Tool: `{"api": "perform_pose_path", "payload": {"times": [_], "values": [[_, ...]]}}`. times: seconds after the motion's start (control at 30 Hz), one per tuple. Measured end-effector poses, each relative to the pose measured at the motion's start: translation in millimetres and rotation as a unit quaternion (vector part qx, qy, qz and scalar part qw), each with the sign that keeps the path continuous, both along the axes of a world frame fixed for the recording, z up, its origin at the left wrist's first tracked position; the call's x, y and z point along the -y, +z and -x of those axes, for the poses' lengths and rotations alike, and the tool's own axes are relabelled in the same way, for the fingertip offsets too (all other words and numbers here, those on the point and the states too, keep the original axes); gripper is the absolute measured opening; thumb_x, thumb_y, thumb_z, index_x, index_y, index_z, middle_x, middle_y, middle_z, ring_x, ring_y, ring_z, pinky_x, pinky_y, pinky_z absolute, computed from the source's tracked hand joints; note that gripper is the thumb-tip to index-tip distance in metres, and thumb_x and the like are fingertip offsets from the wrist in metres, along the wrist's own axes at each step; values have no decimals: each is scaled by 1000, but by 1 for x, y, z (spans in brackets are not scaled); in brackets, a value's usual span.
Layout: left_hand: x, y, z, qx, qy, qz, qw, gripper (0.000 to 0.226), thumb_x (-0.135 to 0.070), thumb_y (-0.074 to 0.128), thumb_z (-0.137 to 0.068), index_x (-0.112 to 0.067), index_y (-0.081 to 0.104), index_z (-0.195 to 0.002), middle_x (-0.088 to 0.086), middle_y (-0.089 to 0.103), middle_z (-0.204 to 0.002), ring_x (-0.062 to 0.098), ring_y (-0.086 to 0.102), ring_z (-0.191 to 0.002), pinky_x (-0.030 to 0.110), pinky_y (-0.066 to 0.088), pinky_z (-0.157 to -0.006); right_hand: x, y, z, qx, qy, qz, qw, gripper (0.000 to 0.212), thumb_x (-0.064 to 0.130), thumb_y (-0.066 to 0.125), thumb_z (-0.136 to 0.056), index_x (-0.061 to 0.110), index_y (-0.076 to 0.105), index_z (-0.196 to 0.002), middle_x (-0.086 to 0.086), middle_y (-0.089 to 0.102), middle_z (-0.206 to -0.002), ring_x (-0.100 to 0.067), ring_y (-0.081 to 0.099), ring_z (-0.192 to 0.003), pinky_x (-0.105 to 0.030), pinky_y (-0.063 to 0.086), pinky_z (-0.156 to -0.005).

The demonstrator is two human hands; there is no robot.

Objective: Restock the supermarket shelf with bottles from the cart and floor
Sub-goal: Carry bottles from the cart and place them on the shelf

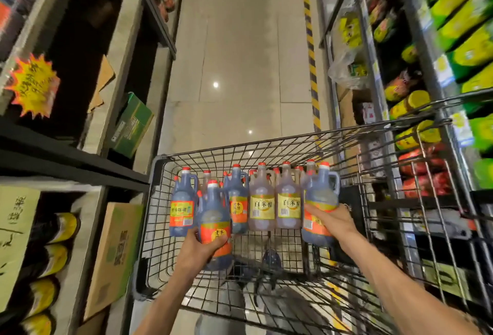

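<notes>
A black wire cart (160,201) stands in the aisle before me with several red-capped vinegar bottles upright inside. My left hand (198,250) grips a dark bottle with an orange label (214,217), lifted above the cart floor. My right hand (332,221) grips another dark orange-labelled bottle (321,196) at the cart's right side. Between them stand two pale bottles with yellow labels (262,206), and more dark bottles (182,201) stand to the left.
The left shelf (80,163) has dark, partly bare levels, a green carton (132,126), cardboard boxes (114,252) and yellow-labelled bottles (53,257) low down. Right shelves (437,67) hold green and yellow packets. The tiled aisle floor (240,67) runs ahead.
</notes>
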State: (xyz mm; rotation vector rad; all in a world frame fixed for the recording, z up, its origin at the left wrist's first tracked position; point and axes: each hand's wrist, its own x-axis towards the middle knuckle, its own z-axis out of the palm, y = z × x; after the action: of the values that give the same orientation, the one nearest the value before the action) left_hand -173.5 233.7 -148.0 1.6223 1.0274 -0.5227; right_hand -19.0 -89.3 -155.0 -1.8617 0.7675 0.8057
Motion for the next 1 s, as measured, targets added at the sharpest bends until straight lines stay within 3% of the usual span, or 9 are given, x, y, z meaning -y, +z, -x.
{"api": "perform_pose_path", "payload": {"times": [0.1, 0.2, 0.33, 0.4, 0.47, 0.63, 0.73, 0.83, 1.0], "values": [[9, 31, -18, 37, -54, 20, 998, 97, -67, 93, -46, -15, 56, -120, 3, 76, -104, 18, 76, -89, 43, 63, -81, -8, 34, 13, 45, 30, -10, 999, 29, 24, 92, -73, 17, 72, -93, -11, 77, -97, -19, 73, -80, -36, 60, -78], [21, 66, -40, 71, -121, 0, 990, 88, -64, 89, -55, -18, 50, -119, -1, 72, -106, 11, 72, -89, 27, 58, -75, -17, 77, 29, 80, 15, -41, 996, 32, 23, 93, -73, 19, 68, -92, -7, 77, -94, -17, 73, -80, -39, 61, -80], [31, 103, -64, 121, -203, -9, 972, 101, -78, 82, -44, -23, 47, -122, -3, 69, -109, 15, 70, -97, 41, 60, -88, -20, 128, 55, 119, -23, -57, 991, 41, 28, 94, -71, 19, 65, -99, -5, 77, -98, -19, 74, -85, -45, 61, -87], [43, 127, -75, 146, -235, 6, 961, 90, -61, 90, -57, -17, 51, -125, -2, 69, -109, 12, 70, -93, 31, 60, -80, -15, 150, 67, 142, -37, -67, 987, 47, 35, 95, -69, 20, 68, -104, -1, 78, -95, -18, 75, -85, -45, 62, -87], [54, 145, -83, 163, -270, 7, 949, 70, -34, 91, -73, -11, 52, -126, 3, 69, -111, 4, 66, -88, 15, 54, -66, -12, 177, 81, 167, -67, -67, 982, 33, 27, 91, -76, 23, 65, -97, 4, 74, -90, -9, 72, -78, -29, 62, -74], [93, 187, -92, 219, -339, 21, 915, 57, -14, 89, -77, -11, 51, -119, 5, 68, -106, -2, 61, -82, 6, 47, -58, 10, 226, 120, 227, -135, -53, 963, 56, 30, 94, -71, 18, 61, -114, 1, 74, -99, -10, 72, -85, -24, 60, -72], [122, 210, -89, 243, -381, 34, 891, 68, -19, 95, -69, -14, 51, -121, 4, 69, -107, -1, 63, -83, 8, 49, -62, 28, 255, 151, 254, -179, -42, 950, 48, 29, 93, -69, 22, 65, -108, -5, 76, -101, -12, 75, -84, -29, 62, -75], [151, 221, -88, 251, -433, 58, 864, 95, -41, 99, -51, -14, 49, -128, 0, 70, -108, 8, 70, -89, 22, 57, -77, 49, 271, 180, 274, -211, -28, 938, 39, 22, 88, -80, 23, 63, -110, -3, 76, -101, -11, 74, -84, -27, 62, -74], [222, 248, -65, 264, -518, 106, 807, 79, -32, 99, -60, -21, 49, -121, -4, 69, -106, 0, 70, -80, 13, 53, -64, 95, 289, 245, 294, -293, 13, 910, 79, 47, 97, -59, 16, 63, -123, -1, 79, -105, -18, 77, -93, -47, 61, -89]]}}
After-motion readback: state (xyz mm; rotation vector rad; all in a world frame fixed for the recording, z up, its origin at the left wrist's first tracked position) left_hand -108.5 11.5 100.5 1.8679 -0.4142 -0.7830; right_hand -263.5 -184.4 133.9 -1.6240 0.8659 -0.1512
